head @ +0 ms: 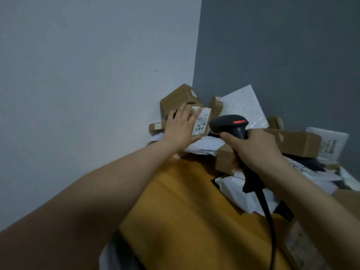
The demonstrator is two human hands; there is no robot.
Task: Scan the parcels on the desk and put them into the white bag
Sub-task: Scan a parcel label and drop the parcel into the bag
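Observation:
A small cardboard parcel with a white barcode label (202, 121) stands in the pile at the wall corner. My left hand (181, 127) lies against its left face with fingers spread and straight. My right hand (255, 149) grips the handle of a black barcode scanner (229, 124). The scanner's head, with a red lit strip on top, sits just right of the label and points at it. Its cable (269, 221) hangs down. The white bag is not in view.
More parcels are heaped around: a brown box (179, 98) above, a long carton (296, 141) at right, a white mailer (243, 106) against the grey wall, white poly bags (237, 193). A large yellow-brown sheet (185, 211) fills the foreground.

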